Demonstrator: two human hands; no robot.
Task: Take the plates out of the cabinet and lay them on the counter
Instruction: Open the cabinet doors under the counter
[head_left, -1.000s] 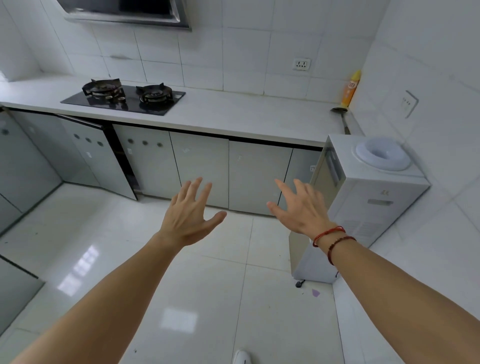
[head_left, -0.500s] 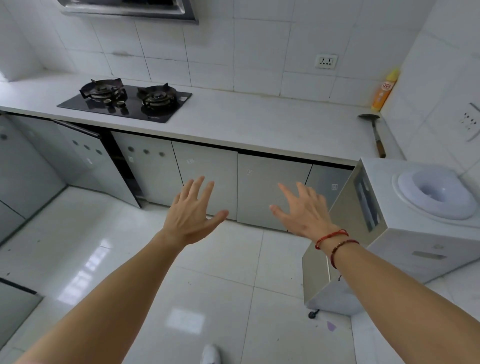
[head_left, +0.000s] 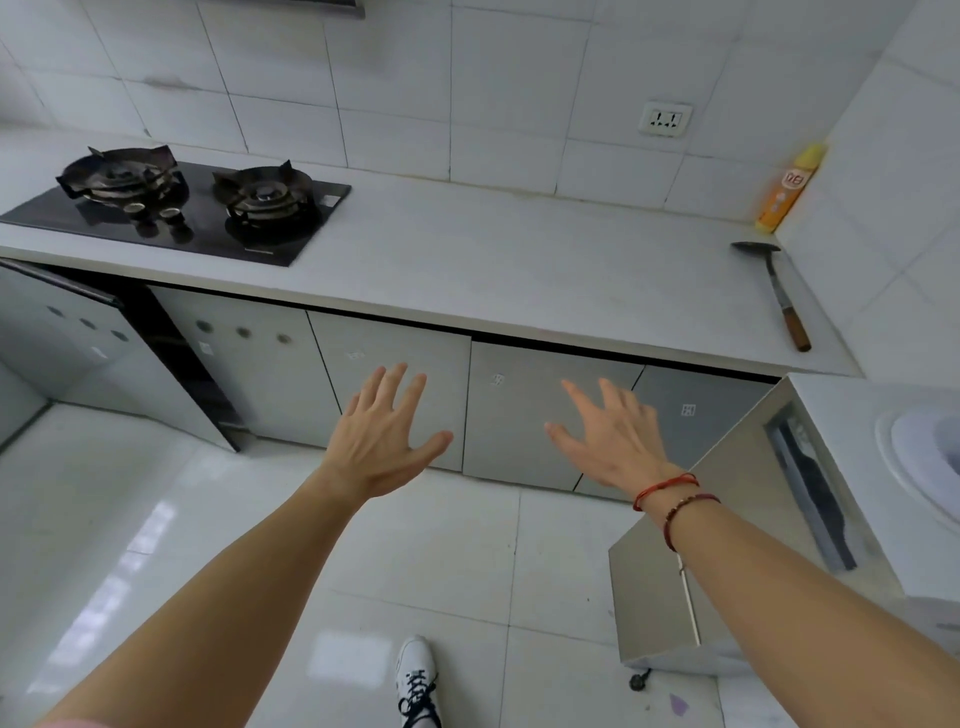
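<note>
A row of grey cabinet doors (head_left: 389, 384) runs under the white counter (head_left: 519, 270). The doors in front of me are closed; one door at the far left (head_left: 78, 338) stands ajar. No plates are visible. My left hand (head_left: 382, 441) reaches out with fingers spread, in front of the middle door and short of it. My right hand (head_left: 610, 436), with red bracelets at the wrist, is also spread and empty, in front of the door to the right (head_left: 540, 415).
A black two-burner gas stove (head_left: 176, 208) sits on the counter's left. A spatula (head_left: 779, 291) and an orange bottle (head_left: 787, 189) lie at the counter's right end. A white water dispenser (head_left: 779, 519) stands close on my right. My shoe (head_left: 415, 675) is on the tiled floor.
I have stepped closer to the counter; the cabinets and water dispenser loom larger. Both hands stay spread and empty, now nearer the middle doors.
</note>
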